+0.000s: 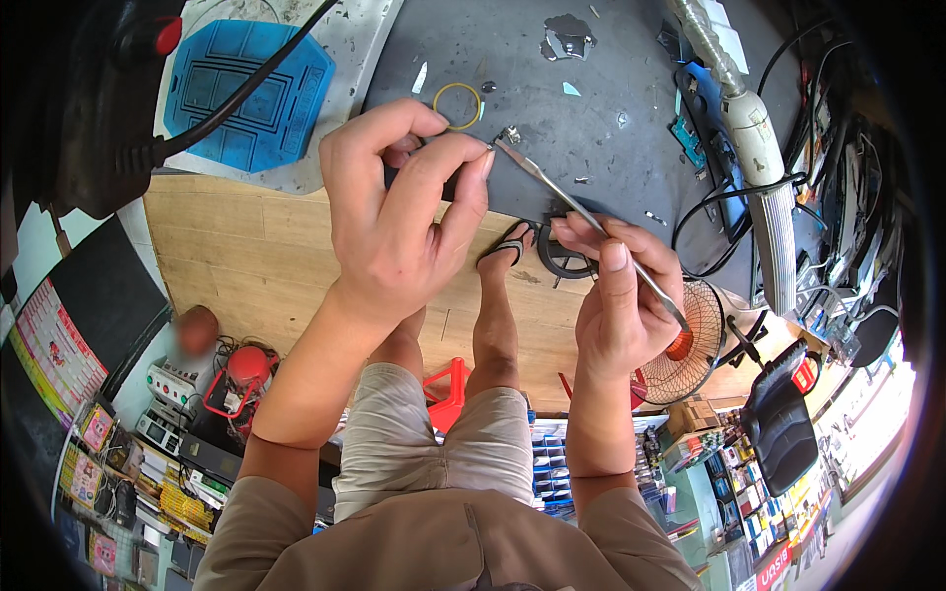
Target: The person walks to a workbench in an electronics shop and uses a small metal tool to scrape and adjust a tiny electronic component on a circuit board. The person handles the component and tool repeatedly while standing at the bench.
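Note:
My left hand (pixel 414 202) is closed in a pinch, thumb against forefinger, on a small metallic part (pixel 508 135) over the near edge of the dark work mat (pixel 631 59). The part is too small to name its kind. In my right hand (pixel 631 291) is a thin metal pry tool (pixel 567 195), held like a pen between thumb and fingers. Its flat tip points up and left and meets the small part beside my left fingertips. A yellow ring (pixel 457 85) lies on the mat just beyond my left hand.
A blue octagonal pad (pixel 248 97) lies at the left, crossed by a black cable (pixel 251 84). Small scraps (pixel 569 39) are scattered over the mat. On the right stand a white ribbed hose arm (pixel 754 138), a green circuit board (pixel 687 140) and tangled cables. A fan (pixel 685 345) sits below.

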The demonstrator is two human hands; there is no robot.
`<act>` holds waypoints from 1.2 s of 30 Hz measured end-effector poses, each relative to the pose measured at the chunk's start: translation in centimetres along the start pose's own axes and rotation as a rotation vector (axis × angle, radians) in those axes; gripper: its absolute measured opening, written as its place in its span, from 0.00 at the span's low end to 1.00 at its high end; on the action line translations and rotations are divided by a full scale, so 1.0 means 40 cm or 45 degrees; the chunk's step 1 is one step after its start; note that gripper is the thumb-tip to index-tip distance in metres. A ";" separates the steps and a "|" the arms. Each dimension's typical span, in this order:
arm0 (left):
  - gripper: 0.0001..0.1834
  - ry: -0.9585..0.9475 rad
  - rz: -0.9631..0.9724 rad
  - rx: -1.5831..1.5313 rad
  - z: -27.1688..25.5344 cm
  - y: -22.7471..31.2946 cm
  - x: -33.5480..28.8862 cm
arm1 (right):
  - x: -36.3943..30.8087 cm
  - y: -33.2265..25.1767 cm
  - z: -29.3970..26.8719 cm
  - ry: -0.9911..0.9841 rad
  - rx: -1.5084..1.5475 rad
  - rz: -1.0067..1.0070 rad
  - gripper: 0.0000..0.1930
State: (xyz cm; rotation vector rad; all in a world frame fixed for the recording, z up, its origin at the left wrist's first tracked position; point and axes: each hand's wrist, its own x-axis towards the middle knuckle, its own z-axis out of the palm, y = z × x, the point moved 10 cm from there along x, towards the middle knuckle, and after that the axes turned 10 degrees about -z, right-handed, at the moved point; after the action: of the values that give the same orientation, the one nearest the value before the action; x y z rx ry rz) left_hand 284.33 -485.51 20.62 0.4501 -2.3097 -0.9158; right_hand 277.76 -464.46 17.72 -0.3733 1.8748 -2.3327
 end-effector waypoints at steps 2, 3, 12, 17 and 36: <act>0.16 0.003 0.001 -0.002 0.001 0.000 -0.001 | -0.001 0.002 -0.002 0.000 -0.007 0.009 0.08; 0.16 0.005 0.000 -0.006 0.001 -0.001 -0.001 | -0.001 0.002 -0.002 0.000 -0.009 0.014 0.09; 0.16 -0.003 -0.004 -0.009 0.001 -0.001 -0.001 | 0.001 0.001 -0.002 -0.003 -0.015 0.023 0.09; 0.15 0.001 -0.001 -0.007 0.000 -0.004 -0.001 | 0.004 0.003 -0.001 -0.018 -0.016 0.012 0.09; 0.15 -0.004 -0.015 0.005 0.001 -0.002 0.000 | 0.004 0.003 -0.005 0.007 0.014 0.021 0.09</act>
State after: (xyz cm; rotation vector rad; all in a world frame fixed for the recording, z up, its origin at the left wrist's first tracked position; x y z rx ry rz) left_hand 284.31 -485.56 20.53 0.4647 -2.3145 -0.9188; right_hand 277.53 -464.34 17.58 -0.3492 1.8593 -2.3354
